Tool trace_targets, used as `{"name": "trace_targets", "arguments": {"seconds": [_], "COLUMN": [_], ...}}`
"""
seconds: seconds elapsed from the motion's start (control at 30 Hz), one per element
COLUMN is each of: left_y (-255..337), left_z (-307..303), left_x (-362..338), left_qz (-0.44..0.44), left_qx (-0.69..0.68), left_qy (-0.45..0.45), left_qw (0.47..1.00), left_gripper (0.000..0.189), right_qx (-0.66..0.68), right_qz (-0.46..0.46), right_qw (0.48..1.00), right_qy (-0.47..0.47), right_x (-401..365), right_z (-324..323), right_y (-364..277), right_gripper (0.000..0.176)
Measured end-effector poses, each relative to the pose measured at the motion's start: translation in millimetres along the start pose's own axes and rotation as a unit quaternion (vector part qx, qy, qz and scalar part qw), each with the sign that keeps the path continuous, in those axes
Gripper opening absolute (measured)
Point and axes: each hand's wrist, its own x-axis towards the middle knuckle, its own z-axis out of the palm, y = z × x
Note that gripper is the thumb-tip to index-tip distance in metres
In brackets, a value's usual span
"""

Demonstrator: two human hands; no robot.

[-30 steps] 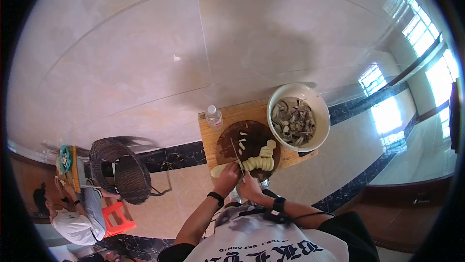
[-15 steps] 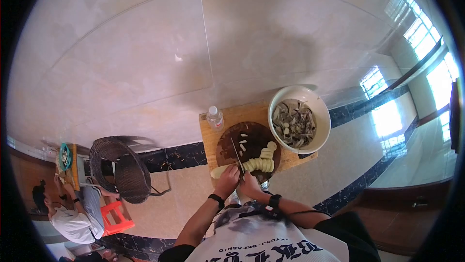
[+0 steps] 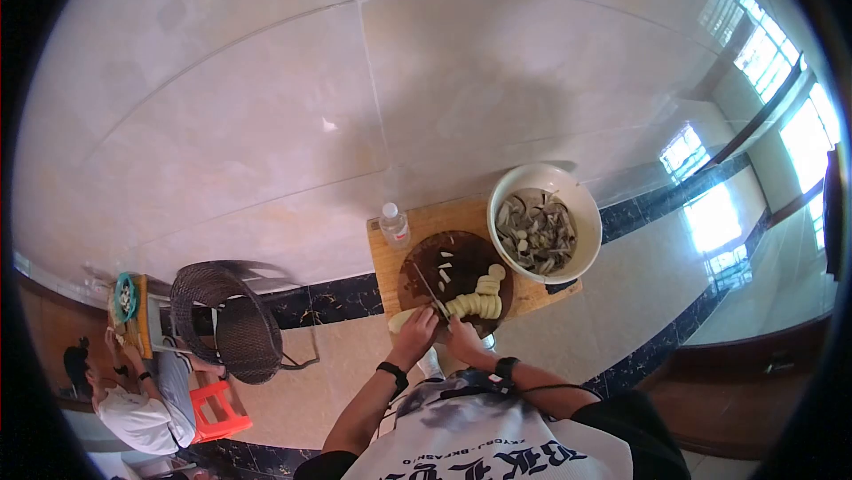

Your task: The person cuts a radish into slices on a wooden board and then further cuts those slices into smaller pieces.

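On a round dark cutting board lies a curved row of pale round slices, with a few small pieces near the middle. My left hand is closed on the pale, long uncut vegetable at the board's lower left edge. A knife points up and left across the board. Its handle end is in my right hand, whose fingers are closed, just below the slices. The blade stands between the uncut part and the slices.
A white basin of cut pieces stands right of the board on a wooden table. A clear bottle is at its back left. Further left are a wicker chair and a person on a red stool.
The view has shifted slightly. Both hands stay beside the knife and vegetable, with little visible movement. The seated person's head and arms have moved slightly.
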Motion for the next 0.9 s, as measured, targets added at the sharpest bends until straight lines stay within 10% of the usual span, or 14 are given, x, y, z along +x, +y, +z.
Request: {"name": "trace_targets", "arguments": {"seconds": [0.33,0.9], "left_y": [-8.2,7.1], "left_z": [3.9,-2.9], "left_x": [-17.0,-7.4], "left_qz": [-0.078,-0.056], "left_qx": [0.083,0.064], "left_qy": [-0.046,-0.013], "left_qw": [0.993,0.996], "left_gripper": [0.066,0.042], "right_qx": [0.025,0.05], "right_qz": [0.006,-0.017], "right_qw": [0.999,0.999], "right_qy": [0.019,0.001], "right_x": [-14.1,-31.8], "right_z": [-12.9,-26.7], "right_y": [-3.6,-30.5], "right_gripper": [0.029,0.03]}}
